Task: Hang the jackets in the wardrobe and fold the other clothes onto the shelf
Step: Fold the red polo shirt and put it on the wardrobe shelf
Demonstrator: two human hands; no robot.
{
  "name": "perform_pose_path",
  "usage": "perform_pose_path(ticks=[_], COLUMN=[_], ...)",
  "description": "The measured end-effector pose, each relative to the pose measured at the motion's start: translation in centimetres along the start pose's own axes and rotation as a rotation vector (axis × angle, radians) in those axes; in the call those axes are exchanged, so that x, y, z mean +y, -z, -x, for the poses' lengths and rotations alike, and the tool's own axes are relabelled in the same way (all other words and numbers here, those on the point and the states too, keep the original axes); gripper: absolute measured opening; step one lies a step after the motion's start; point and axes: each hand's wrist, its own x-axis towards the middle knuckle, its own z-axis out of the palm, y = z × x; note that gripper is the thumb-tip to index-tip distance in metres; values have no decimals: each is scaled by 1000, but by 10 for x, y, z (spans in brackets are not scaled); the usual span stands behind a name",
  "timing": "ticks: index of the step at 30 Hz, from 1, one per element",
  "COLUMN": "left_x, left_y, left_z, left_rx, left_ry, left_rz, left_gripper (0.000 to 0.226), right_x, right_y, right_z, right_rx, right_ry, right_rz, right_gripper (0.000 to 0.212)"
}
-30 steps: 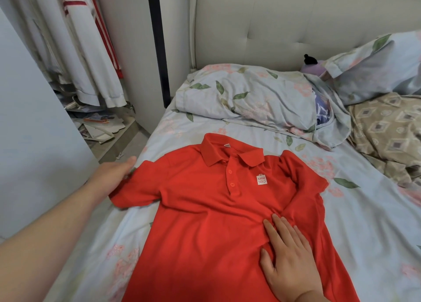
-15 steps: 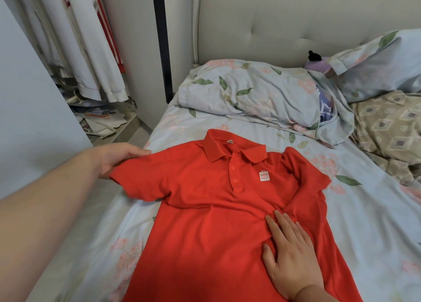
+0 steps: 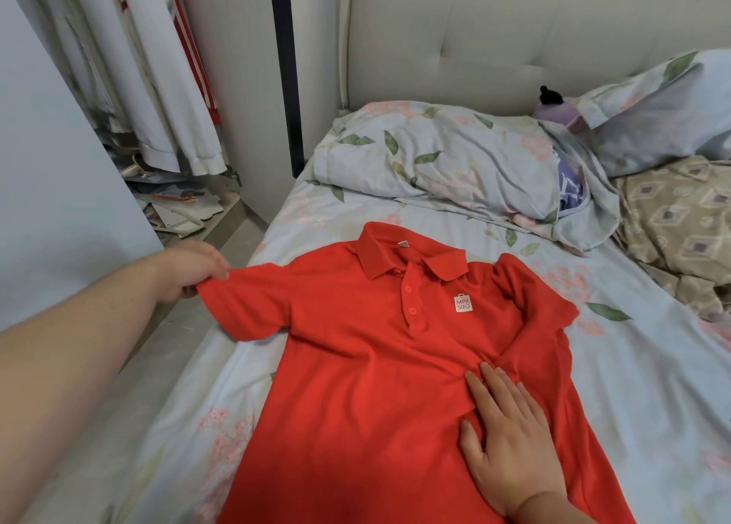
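A red polo shirt (image 3: 356,365) with a small white chest logo lies face up on the floral bed sheet (image 3: 652,365), collar toward the headboard. My left hand (image 3: 190,270) pinches the hem of the shirt's left-side sleeve and holds it stretched out toward the bed's edge. My right hand (image 3: 510,440) lies flat with straight fingers on the shirt's right side, below the other sleeve, which is folded in over the body. White jackets (image 3: 166,88) with red stripes hang in the open wardrobe at the upper left.
A floral pillow (image 3: 435,159) and a second pillow (image 3: 652,120) lean by the padded headboard (image 3: 514,40). A beige patterned blanket (image 3: 680,223) is bunched at the right. Papers and clutter (image 3: 178,207) fill the wardrobe floor. A pale wardrobe panel (image 3: 51,187) stands at the left.
My left hand went from lying on the left sleeve to pinching its hem, and pulled the sleeve out straight to the left. My right hand stayed flat on the shirt.
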Motion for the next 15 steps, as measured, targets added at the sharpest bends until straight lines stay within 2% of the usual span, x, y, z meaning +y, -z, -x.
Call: perform_pose_path(ticks=[2,4,6,8,10,12,15], left_x=[-1,4,11,19,21,19,13], left_y=[-5,-20,-50,-102,-165,-213,-233], left_z=[-4,6,25,53,80,100,107], left_rx=[214,412,607,555,354,180,225], left_ry=[-99,-195,-414,-686,-805,-714,-644], left_rz=[-298,-517,-550,-535,-606,-749,-792], left_gripper=[8,16,21,25,38,57,75], right_x=[0,0,-2,-1,-3,-7,-10], right_y=[0,-2,-4,-4,1,7,12], right_z=[1,0,-1,-2,-3,-2,-3], right_rx=[15,48,74,82,76,58,-4], right_ry=[5,24,35,29,22,29,36], right_rz=[-8,-5,-9,-21,-23,-8,-53], right_gripper=[64,64,64,64,63,62,61])
